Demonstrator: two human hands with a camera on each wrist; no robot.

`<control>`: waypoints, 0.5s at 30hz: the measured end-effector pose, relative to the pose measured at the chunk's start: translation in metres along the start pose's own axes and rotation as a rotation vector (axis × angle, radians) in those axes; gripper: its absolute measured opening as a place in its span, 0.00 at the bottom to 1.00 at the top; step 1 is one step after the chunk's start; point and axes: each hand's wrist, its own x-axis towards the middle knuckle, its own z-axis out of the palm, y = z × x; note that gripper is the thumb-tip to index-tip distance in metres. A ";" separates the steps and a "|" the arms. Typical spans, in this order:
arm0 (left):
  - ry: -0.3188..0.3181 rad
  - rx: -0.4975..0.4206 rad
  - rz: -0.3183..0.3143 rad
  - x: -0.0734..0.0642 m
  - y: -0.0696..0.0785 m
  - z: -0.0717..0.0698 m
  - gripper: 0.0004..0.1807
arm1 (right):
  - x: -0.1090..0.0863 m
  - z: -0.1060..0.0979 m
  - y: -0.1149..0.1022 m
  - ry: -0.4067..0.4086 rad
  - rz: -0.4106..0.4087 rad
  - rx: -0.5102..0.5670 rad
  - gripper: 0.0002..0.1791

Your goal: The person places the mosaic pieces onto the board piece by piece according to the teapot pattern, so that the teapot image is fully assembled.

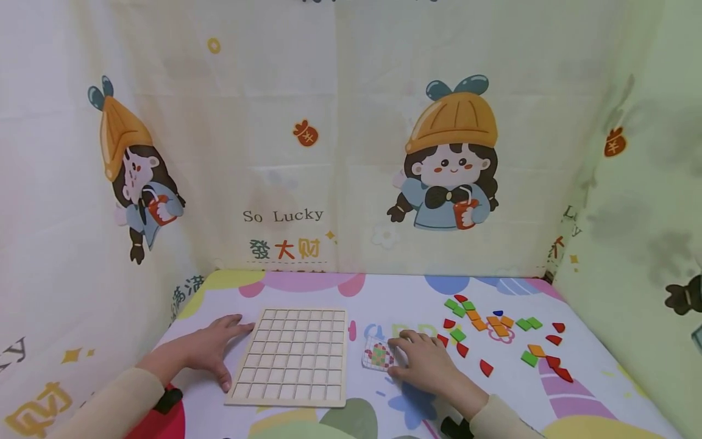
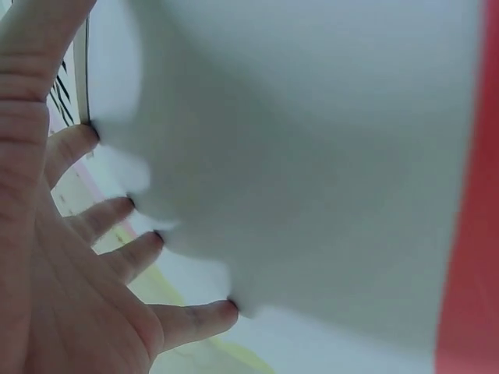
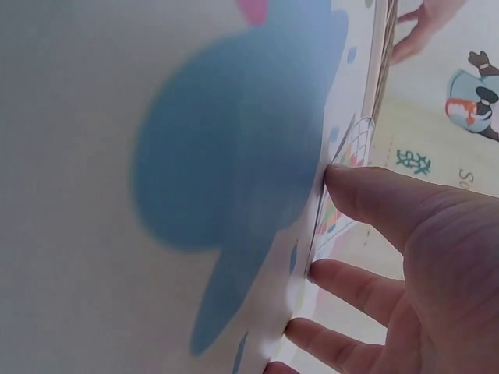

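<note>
A pale wooden grid board point(image 1: 294, 353) of square cells lies flat on the table. At its left side is my left hand point(image 1: 211, 347), fingers spread, with the thumb by the lower left corner and the index finger near the upper left edge. In the left wrist view, the fingertips point(image 2: 222, 309) rest on the tabletop. My right hand point(image 1: 430, 363) is at the right edge of a small pattern card point(image 1: 374, 353) right of the board. Thumb and index finger touch the card's edge, and the other fingers reach down to the table in the right wrist view.
Several flat pieces lie scattered at the right: orange squares point(image 1: 499, 329), green squares point(image 1: 529, 358), red quarter-round pieces point(image 1: 485, 367) and a small blue piece point(image 1: 498, 313). A patterned cloth wall point(image 1: 362, 183) stands behind the table and along both sides.
</note>
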 end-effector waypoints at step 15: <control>0.044 0.051 0.055 0.012 0.017 0.007 0.73 | -0.001 -0.007 0.006 -0.032 0.080 -0.008 0.31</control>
